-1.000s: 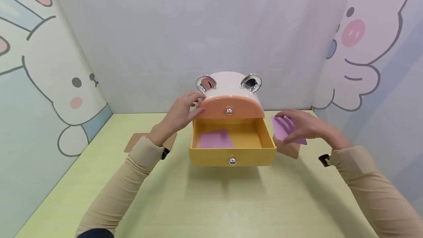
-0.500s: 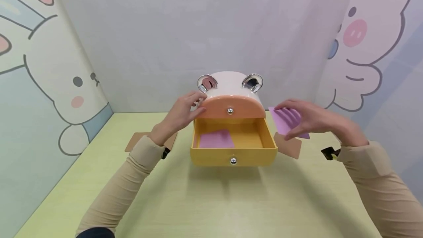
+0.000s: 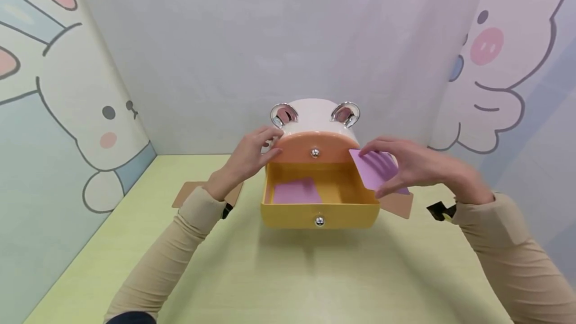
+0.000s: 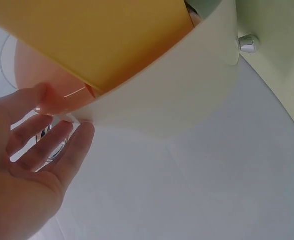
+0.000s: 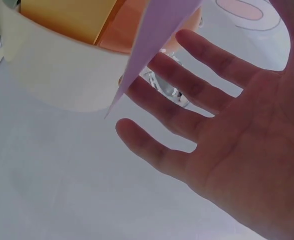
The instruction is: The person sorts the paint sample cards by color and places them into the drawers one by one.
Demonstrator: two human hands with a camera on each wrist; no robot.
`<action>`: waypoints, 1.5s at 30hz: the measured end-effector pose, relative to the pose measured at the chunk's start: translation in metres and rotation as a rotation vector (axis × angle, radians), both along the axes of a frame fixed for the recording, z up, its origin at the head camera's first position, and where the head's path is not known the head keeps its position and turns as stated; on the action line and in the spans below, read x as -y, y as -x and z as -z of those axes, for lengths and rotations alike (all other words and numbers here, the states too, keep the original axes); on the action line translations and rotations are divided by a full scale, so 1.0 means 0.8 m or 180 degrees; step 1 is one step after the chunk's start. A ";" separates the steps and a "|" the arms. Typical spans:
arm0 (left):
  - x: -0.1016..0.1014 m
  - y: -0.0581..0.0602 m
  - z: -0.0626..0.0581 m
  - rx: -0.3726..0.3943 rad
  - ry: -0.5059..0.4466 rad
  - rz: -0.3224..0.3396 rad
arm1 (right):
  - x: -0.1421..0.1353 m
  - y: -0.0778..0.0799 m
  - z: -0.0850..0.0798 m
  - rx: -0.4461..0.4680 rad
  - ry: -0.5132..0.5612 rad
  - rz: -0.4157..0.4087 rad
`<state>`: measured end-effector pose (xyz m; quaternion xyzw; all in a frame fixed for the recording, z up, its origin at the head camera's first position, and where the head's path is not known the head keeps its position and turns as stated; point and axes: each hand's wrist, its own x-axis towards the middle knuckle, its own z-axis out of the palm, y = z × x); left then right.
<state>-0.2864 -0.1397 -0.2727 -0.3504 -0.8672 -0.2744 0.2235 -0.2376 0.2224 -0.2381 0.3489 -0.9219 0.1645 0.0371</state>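
White dome-topped cabinet [image 3: 310,114]: stands near the rear edge of the pale green tabletop [image 3: 288,279]; its arched orange drawer front [image 3: 294,146] is fully in, and the yellow rectangular drawer [image 3: 288,216] below is pulled out.
Thin four-cornered purple sheet [image 3: 369,170]: in the right hand, tilted, above the yellow drawer's right wall; material cannot be told.
Right hand [image 3: 416,164]: thumb and parted fingers pinch the sheet between them; light pressure is advisable, as a thin sheet probably buckles.
Left hand [image 3: 246,156]: fingers spread and relaxed, touching the cabinet's upper left edge, not wrapped round it; this contact should steady the cabinet.
Second purple sheet [image 3: 297,192]: flat on the drawer floor, toward the front left corner.
Right wall clearance: the held sheet's low edge should pass above the rim; a snag could bend a corner.
Drawer floor, right portion: bare yellow; the better spot for a level set-down without overlap.
Flat brown card [image 3: 397,205]: on the tabletop, right of the drawer; best left undisturbed.
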 end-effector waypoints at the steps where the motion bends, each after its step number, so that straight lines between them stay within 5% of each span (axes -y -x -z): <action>1: 0.000 0.000 0.000 -0.0002 -0.0011 0.0004 | 0.003 0.000 -0.001 -0.0003 -0.0005 -0.0030; 29: 0.000 0.004 0.002 0.0024 -0.0061 0.0021 | 0.074 -0.007 0.004 -0.0431 -0.0264 -0.0235; 33: -0.001 0.004 0.002 0.0038 -0.0071 0.0023 | 0.071 -0.015 0.010 -0.0595 0.0015 -0.0327; 37: -0.002 0.003 0.003 0.0048 -0.0057 -0.0005 | 0.071 -0.038 0.029 -0.0780 0.0919 -0.0484; 40: -0.003 0.002 0.003 0.0042 -0.0041 -0.0005 | 0.076 -0.064 0.054 -0.0440 0.1743 -0.0683; 45: -0.002 0.004 0.003 0.0047 -0.0061 -0.0019 | 0.092 -0.094 0.106 0.1048 0.2346 -0.0863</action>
